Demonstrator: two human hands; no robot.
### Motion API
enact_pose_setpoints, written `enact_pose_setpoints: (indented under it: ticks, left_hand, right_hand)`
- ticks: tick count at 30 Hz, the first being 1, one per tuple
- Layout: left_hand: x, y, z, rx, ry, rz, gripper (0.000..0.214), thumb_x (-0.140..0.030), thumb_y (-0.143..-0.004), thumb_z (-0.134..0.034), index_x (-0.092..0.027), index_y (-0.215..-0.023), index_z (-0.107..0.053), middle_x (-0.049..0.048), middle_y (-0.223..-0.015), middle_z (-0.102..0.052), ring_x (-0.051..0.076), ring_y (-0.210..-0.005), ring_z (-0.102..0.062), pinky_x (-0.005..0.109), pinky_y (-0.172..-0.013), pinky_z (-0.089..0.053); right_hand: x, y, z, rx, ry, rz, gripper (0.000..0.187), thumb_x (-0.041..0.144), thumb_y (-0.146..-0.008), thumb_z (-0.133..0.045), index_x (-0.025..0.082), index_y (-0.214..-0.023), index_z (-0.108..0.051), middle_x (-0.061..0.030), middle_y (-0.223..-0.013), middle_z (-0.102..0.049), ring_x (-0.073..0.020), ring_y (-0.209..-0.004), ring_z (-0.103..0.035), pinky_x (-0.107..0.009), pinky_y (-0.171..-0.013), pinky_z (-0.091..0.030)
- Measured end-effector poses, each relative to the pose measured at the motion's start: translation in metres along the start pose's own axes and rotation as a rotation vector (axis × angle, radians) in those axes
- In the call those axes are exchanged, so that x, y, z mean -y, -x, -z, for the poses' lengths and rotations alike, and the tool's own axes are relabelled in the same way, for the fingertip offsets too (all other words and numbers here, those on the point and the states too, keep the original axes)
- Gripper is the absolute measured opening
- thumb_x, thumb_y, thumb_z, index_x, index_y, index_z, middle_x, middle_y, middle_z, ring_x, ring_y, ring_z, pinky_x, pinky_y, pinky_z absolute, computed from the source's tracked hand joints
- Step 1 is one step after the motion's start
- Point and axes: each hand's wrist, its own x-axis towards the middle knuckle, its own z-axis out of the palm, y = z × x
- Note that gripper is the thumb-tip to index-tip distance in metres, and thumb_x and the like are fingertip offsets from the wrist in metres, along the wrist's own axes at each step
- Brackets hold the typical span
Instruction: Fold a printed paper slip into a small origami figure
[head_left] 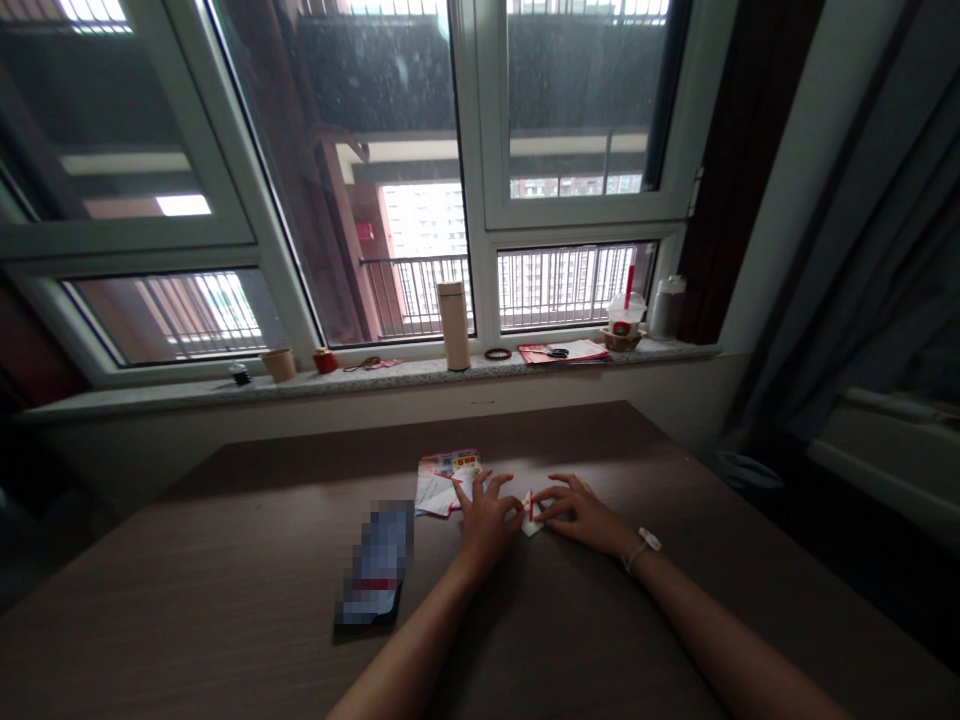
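Observation:
A small piece of folded paper (531,524), white with a red strip, lies on the table between my two hands. My left hand (487,520) holds its left edge with the thumb side, while the other fingers spread toward the printed leaflets. From the right, my right hand (581,514) pinches the same paper with its thumb and fingertips; a bracelet (642,548) is round that wrist. The fingertips cover part of the paper. Just beyond my left hand lie printed leaflets (433,490) with white folded pieces on them.
A phone (379,565), blurred out, lies left of my left arm on the brown table (225,560). Along the windowsill (409,376) stand a beige flask (454,327), a paper cup (279,365), scissors (556,352) on papers, a drink cup (624,315) and a grey bottle (666,308).

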Motion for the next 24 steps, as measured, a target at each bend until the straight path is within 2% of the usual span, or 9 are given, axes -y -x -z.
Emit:
enact_pose_setpoints:
  ticks: [12,16,21,24]
  left_hand:
    - [0.0043,-0.0006,-0.0061,-0.091,0.003,0.063,0.005,-0.03,-0.08,-0.067,-0.027,-0.077,-0.068,-0.0009,-0.128,-0.059,0.031,-0.13,-0.036,0.074,-0.105,-0.006]
    - [0.0037,-0.0012,-0.0062,-0.084,-0.005,0.09,0.003,-0.028,-0.081,-0.065,-0.025,-0.08,-0.065,0.0004,-0.127,-0.059,0.03,-0.13,-0.037,0.074,-0.105,-0.007]
    - [0.0012,-0.0019,-0.0037,-0.066,-0.006,0.119,0.002,-0.025,-0.082,-0.063,-0.024,-0.081,-0.064,0.002,-0.128,-0.059,0.03,-0.13,-0.037,0.073,-0.106,-0.009]
    - [0.0017,-0.0015,-0.0036,-0.051,0.002,0.114,0.002,-0.025,-0.081,-0.064,-0.024,-0.08,-0.065,0.002,-0.128,-0.058,0.031,-0.13,-0.036,0.073,-0.106,-0.008]
  right_hand:
    - [-0.0044,-0.001,-0.0038,0.009,-0.026,0.014,0.021,0.045,-0.084,-0.057,0.04,-0.098,-0.072,0.0042,-0.124,-0.063,-0.0261,-0.133,-0.031,-0.052,-0.113,-0.017]
    - [-0.005,-0.0004,-0.0037,0.018,-0.02,0.005,0.022,0.045,-0.085,-0.056,0.039,-0.099,-0.073,0.003,-0.123,-0.063,-0.0266,-0.133,-0.031,-0.052,-0.114,-0.016]
    - [-0.0037,-0.0003,-0.0028,0.03,-0.009,-0.007,0.023,0.046,-0.085,-0.056,0.038,-0.1,-0.072,0.002,-0.124,-0.063,-0.0282,-0.133,-0.031,-0.056,-0.114,-0.008]
    - [-0.0035,0.0,-0.0032,0.028,-0.006,-0.002,0.023,0.046,-0.085,-0.056,0.038,-0.099,-0.072,0.002,-0.123,-0.063,-0.0275,-0.133,-0.032,-0.056,-0.114,-0.009]
